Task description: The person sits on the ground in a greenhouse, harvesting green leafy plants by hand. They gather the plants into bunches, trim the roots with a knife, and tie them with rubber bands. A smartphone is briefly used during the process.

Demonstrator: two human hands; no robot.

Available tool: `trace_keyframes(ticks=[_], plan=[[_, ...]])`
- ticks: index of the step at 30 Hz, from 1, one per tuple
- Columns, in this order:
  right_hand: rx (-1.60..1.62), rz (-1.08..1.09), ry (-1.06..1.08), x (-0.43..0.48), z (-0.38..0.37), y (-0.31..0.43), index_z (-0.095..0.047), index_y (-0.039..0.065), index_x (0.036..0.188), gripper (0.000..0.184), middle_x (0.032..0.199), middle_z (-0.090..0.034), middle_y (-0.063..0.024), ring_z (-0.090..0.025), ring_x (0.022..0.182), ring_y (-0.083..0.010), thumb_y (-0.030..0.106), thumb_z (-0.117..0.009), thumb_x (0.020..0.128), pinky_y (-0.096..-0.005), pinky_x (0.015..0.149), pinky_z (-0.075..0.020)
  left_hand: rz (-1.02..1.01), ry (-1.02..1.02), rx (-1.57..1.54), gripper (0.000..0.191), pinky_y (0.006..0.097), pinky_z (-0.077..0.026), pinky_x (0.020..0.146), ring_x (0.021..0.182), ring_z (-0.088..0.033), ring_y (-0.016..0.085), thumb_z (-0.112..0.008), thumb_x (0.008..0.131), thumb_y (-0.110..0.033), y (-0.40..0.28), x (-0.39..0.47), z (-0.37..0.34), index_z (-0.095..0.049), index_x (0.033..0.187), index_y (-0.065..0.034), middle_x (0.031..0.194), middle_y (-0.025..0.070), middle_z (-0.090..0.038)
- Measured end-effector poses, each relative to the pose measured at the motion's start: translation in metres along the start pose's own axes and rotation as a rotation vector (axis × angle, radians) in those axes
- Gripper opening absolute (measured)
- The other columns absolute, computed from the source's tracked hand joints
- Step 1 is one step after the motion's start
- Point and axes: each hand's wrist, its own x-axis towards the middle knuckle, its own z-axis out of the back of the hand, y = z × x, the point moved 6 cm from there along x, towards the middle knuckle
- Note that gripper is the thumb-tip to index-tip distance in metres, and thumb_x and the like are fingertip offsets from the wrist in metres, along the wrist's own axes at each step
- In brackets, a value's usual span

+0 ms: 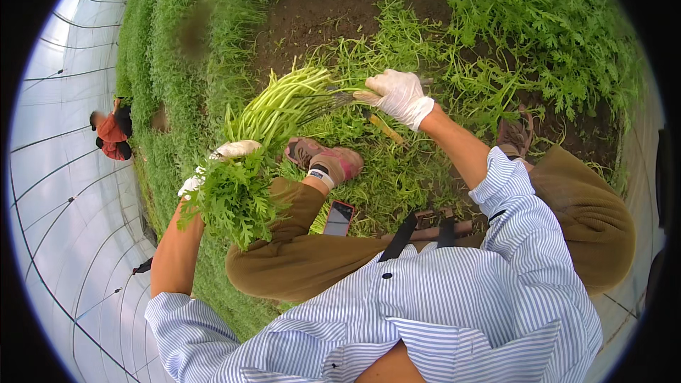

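Note:
My left hand (234,150), in a white glove, grips a thick bunch of leafy greens (287,98). Its lobed leaves (239,197) hang towards me, and the pale cut stems point away to the right. At the stem ends is my right hand (396,97), also gloved, closed around a hand tool. Thin dark tines (340,100) of that tool lie against the stems; the fingers hide most of its handle (427,81). Below the right hand, a yellow-handled tool (385,127) lies on the plant litter, its head partly hidden.
A phone (339,218) lies by my left leg, near a low stool (425,229) under me. Loose trimmings (393,186) cover the ground between my shoes (324,159). Standing greens (532,21) grow ahead right and along the left. Another person (114,133) crouches far left near the plastic tunnel wall (64,170).

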Motion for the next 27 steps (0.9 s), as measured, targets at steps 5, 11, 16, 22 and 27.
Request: trace_keyframes(ticks=[5,11,16,22,27], plan=[[-0.239,-0.247,0.128,-0.052,0.017,-0.091,-0.065,0.013,0.071,0.049,0.059,-0.057,-0.0115,-0.061,0.059,-0.0311,0.054,-0.054,0.095,-0.0425,0.056,-0.0487,-0.013,-0.083,-0.151,0.043,0.0401,-0.052,0.092,0.100,-0.064,0.021,-0.064,0.090,-0.036,-0.012,-0.029,0.003,-0.061,0.118,-0.0038,0.111,0.0055,-0.064],[0.042,0.132,0.162,0.013,0.017,0.051,-0.059,0.012,0.070,0.051,0.063,-0.059,-0.0109,-0.062,0.064,-0.0304,0.056,-0.052,0.094,-0.0424,0.057,-0.0497,-0.214,0.080,0.122,0.046,0.0369,-0.052,0.088,0.097,-0.064,0.020,-0.061,0.093,-0.036,-0.008,-0.006,-0.003,-0.061,0.122,-0.0011,0.111,0.0077,-0.067],[-0.138,-0.423,0.491,-0.025,0.002,-0.103,-0.070,0.011,0.085,0.068,0.071,-0.066,-0.0159,-0.066,0.073,-0.0358,0.070,-0.036,0.094,-0.0453,0.068,-0.0510,-0.126,0.246,0.079,0.045,0.0317,-0.054,0.085,0.096,-0.064,0.015,-0.060,0.093,-0.033,-0.012,0.002,-0.012,-0.060,0.124,-0.0001,0.109,0.0068,-0.067],[0.052,0.137,-0.042,-0.004,0.041,0.033,-0.061,0.014,0.066,0.051,0.058,-0.058,-0.0106,-0.062,0.058,-0.0314,0.056,-0.054,0.093,-0.0428,0.052,-0.0483,-0.009,-0.107,-0.243,0.048,0.0304,-0.053,0.087,0.096,-0.064,0.016,-0.066,0.091,-0.026,0.037,-0.010,0.027,-0.057,0.129,0.0019,0.117,0.0085,-0.066],[-0.023,-0.109,0.377,0.017,0.022,-0.014,-0.068,0.012,0.084,0.059,0.073,-0.066,-0.0153,-0.065,0.074,-0.0365,0.064,-0.041,0.096,-0.0460,0.065,-0.0505,0.072,-0.030,0.656,0.029,0.0331,-0.053,0.093,0.102,-0.067,0.020,-0.054,0.095,-0.016,-0.020,-0.006,-0.011,-0.065,0.116,0.0018,0.121,0.0112,-0.068]])
